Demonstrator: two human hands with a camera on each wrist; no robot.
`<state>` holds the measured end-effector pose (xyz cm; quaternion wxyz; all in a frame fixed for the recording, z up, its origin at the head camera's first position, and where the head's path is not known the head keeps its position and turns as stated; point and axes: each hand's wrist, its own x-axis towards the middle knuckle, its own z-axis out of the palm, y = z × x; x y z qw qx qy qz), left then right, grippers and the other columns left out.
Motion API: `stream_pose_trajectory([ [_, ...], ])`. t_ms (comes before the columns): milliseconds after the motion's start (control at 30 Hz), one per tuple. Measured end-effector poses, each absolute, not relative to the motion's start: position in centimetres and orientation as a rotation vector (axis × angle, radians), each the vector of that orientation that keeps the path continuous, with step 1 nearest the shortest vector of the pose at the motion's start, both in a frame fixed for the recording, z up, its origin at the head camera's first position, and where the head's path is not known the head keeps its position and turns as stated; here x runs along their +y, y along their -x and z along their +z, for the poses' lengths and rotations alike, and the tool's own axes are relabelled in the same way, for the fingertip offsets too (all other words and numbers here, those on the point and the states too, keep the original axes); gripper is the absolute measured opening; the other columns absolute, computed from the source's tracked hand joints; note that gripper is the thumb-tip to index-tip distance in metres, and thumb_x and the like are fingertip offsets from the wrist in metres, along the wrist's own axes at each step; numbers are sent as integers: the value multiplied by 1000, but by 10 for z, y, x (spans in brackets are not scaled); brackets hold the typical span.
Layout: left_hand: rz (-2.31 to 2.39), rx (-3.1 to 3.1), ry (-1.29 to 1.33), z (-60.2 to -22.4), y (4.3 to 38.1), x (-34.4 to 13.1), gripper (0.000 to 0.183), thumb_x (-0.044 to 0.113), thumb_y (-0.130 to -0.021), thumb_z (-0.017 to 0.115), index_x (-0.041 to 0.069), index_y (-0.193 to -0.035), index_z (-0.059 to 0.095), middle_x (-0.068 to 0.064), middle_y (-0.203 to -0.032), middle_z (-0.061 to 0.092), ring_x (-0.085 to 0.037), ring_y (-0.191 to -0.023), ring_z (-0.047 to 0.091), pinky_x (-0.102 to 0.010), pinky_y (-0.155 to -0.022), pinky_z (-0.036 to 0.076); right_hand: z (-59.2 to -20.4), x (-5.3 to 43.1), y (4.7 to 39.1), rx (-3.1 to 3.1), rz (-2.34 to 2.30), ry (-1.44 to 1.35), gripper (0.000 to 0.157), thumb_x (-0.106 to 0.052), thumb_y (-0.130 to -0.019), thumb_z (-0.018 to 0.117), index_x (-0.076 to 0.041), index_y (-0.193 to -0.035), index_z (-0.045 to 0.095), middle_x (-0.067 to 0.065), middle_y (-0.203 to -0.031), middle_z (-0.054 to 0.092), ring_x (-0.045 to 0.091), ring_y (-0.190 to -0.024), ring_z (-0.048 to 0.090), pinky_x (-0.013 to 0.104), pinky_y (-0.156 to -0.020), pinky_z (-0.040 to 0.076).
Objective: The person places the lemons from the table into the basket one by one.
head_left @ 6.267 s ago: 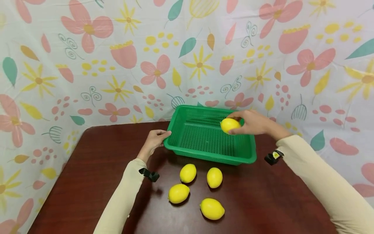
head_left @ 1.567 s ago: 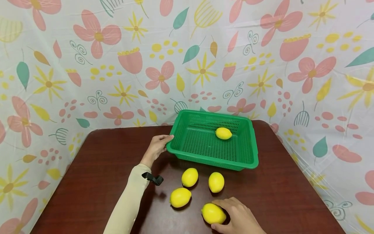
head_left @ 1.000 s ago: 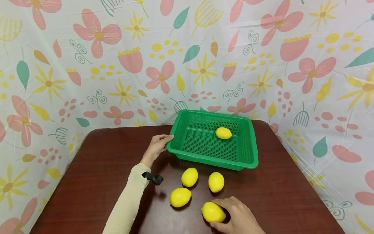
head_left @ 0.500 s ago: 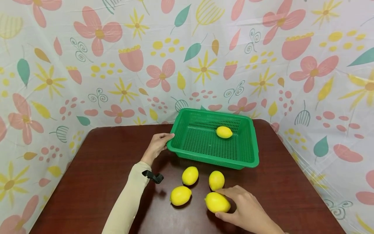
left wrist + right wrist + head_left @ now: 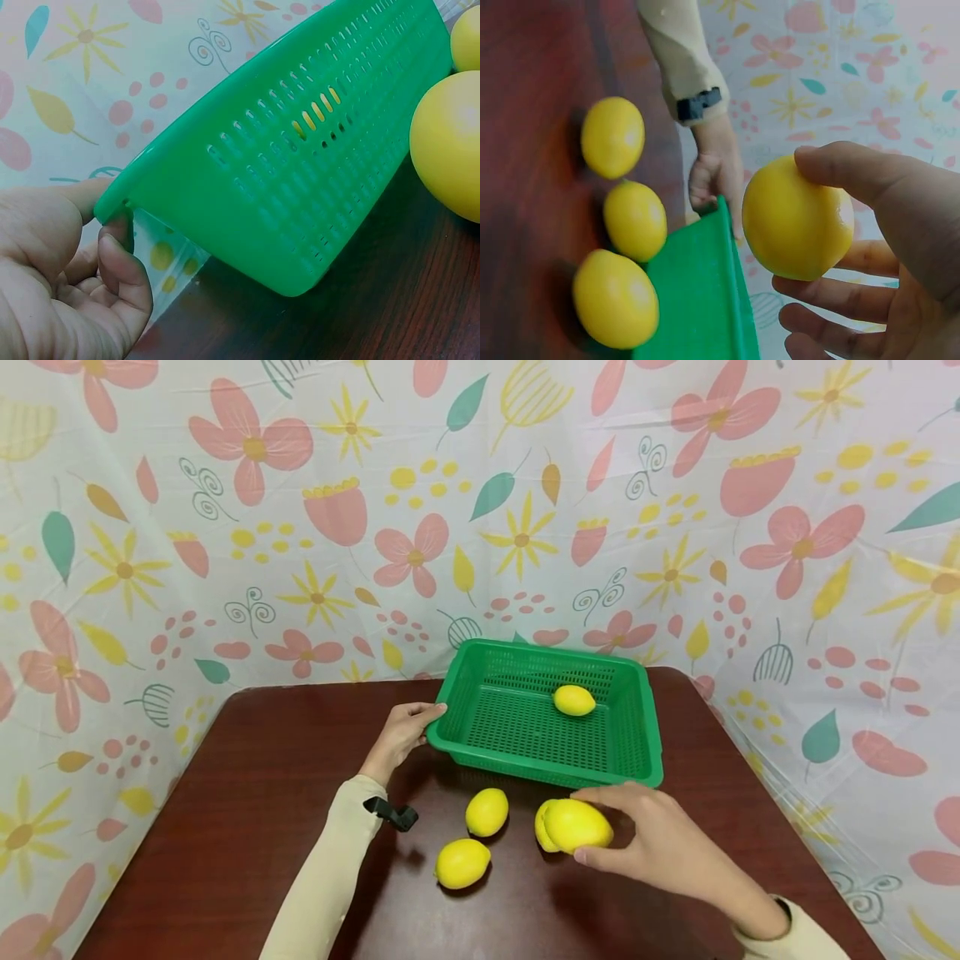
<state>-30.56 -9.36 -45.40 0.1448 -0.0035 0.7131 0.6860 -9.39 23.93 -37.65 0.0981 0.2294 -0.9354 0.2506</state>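
Note:
My right hand (image 5: 660, 839) holds a yellow lemon (image 5: 579, 825) between thumb and fingers, lifted above the table. In the head view this lemon partly covers another lemon (image 5: 545, 827) behind it. The right wrist view shows the held lemon (image 5: 796, 219) gripped by the thumb on top and fingers beneath. My left hand (image 5: 401, 737) pinches the left rim of a green plastic basket (image 5: 525, 770); the left wrist view shows its thumb and curled fingers at the rim (image 5: 112, 199). One lemon (image 5: 574, 700) lies inside the basket, toward its back right.
Two more lemons, one (image 5: 487, 812) nearer the basket and one (image 5: 462, 863) nearer me, lie on the dark brown table (image 5: 285, 760). A floral cloth (image 5: 480, 485) hangs right behind the table. A black strap mount (image 5: 392, 814) sticks out from the left wrist.
Earlier, the right hand set a lemon in the basket, then came back to the front lemon. It has since lifted that lemon and moved it toward the basket. The left hand stays at the rim.

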Motion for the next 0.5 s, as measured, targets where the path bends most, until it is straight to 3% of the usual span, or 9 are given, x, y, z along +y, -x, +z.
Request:
stream_pose_trajectory([
  [333, 1981, 2089, 31, -455, 307, -93, 40, 39, -85, 72, 8, -111, 70, -2, -82, 62, -9, -57, 52, -23, -56, 44, -343, 247, 146, -2856, 790, -759, 51, -61, -73, 74, -34, -116, 64, -21, -93, 64, 2, -75, 55, 22, -60, 47],
  [500, 1975, 2084, 28, -456, 308, -93, 41, 40, -85, 73, 9, -111, 70, -1, -77, 62, -9, -56, 52, -22, -54, 44, -327, 250, 173, -2879, 789, -811, 55, -58, -74, 75, -25, -117, 65, -14, -93, 65, 4, -69, 57, 23, -58, 48],
])
